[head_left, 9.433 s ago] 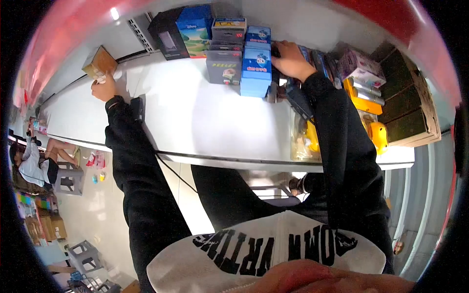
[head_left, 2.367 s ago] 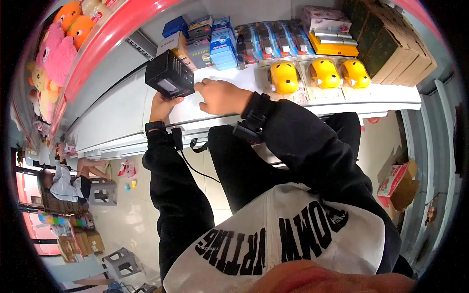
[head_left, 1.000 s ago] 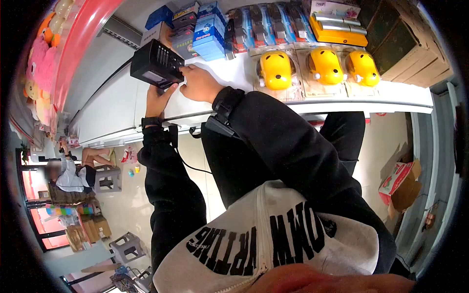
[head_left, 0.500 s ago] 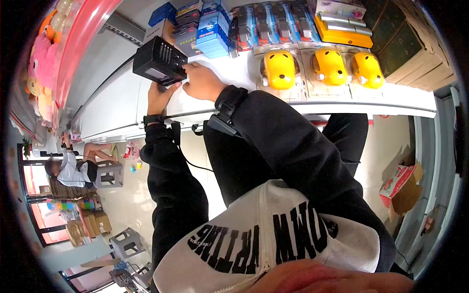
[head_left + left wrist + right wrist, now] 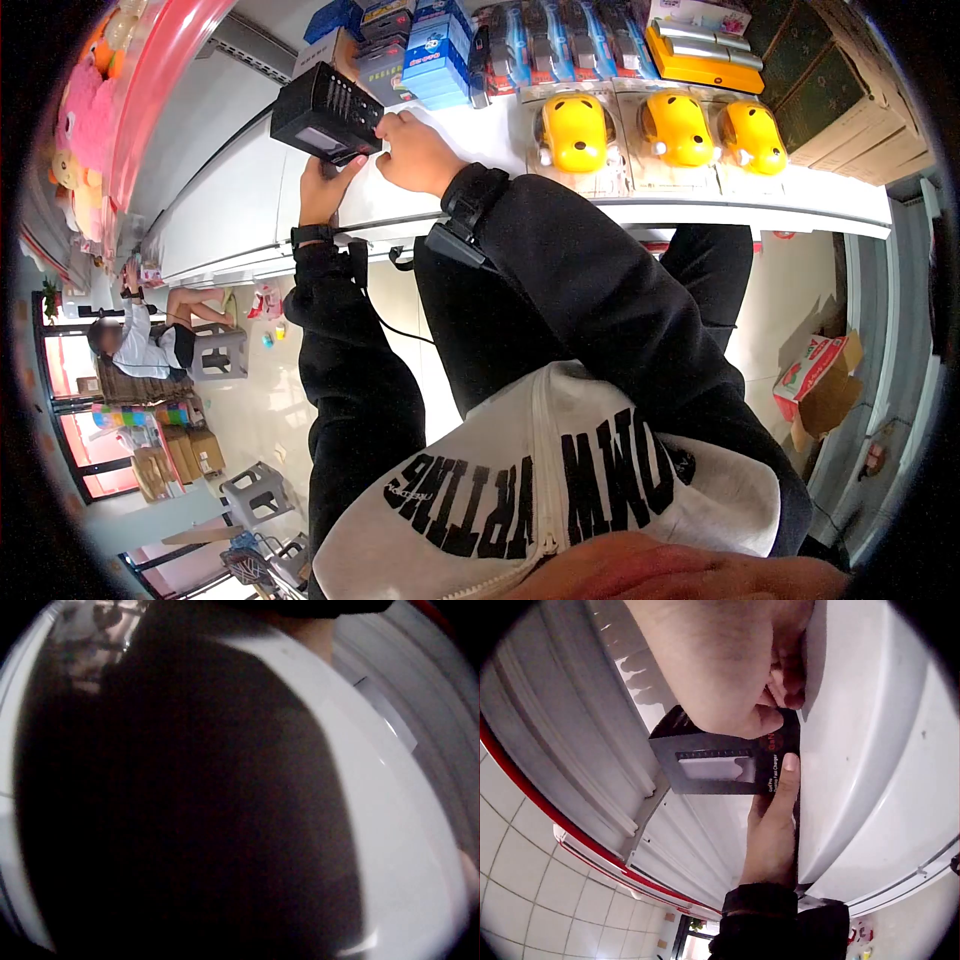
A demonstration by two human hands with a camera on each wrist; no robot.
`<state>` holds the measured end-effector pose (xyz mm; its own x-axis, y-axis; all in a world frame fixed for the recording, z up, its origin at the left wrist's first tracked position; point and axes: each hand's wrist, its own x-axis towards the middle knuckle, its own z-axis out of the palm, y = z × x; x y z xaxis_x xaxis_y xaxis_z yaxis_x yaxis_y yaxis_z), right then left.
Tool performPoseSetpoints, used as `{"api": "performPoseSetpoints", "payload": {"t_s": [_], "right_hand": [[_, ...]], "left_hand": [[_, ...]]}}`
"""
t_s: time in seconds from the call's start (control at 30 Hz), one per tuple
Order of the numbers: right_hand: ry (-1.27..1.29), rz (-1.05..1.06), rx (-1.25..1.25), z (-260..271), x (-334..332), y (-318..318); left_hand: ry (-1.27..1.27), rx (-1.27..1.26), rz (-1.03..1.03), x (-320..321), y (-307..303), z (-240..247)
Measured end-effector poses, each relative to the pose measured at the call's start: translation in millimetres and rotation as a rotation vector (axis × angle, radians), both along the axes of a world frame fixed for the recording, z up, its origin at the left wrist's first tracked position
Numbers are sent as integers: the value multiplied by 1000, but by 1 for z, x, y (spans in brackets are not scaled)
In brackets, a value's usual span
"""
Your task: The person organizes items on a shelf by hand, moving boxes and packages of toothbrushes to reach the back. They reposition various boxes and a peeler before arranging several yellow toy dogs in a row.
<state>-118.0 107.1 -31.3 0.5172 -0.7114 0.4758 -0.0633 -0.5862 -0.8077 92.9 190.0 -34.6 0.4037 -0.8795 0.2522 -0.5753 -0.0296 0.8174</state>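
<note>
A black charger box, with "Fast Charger" lettering and a pale device pictured on it, is held tilted over the white shelf in the head view. My left hand grips it from below, its thumb along the near face of the box in the right wrist view. At the box's right end is my right hand, fingers curled and tips against the edge. The right wrist view shows that hand covering part of the lettered end. A dark surface fills most of the left wrist view.
Behind the box stand blue boxes and a grey peeler box. Blister packs line the back. Several yellow toys lie along the white shelf. Brown cartons close the right end. A person sits far left.
Earlier, the left hand was at a small brown box and the right among boxes at the back. The black box has since come into the left hand. In the last second both hands barely move.
</note>
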Motion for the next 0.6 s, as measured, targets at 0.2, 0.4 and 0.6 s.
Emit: {"api": "performPoseSetpoints", "payload": {"t_s": [0.2, 0.4, 0.6], "right_hand": [[-11, 19, -16, -1, -1, -1], [-7, 16, -38, -1, -2, -2], [6, 11, -37, -2, 0, -2]], "left_hand": [[-71, 12, -3, -8, 2, 9], [-77, 26, -26, -17, 3, 18], [-103, 42, 31, -11, 2, 12]]}}
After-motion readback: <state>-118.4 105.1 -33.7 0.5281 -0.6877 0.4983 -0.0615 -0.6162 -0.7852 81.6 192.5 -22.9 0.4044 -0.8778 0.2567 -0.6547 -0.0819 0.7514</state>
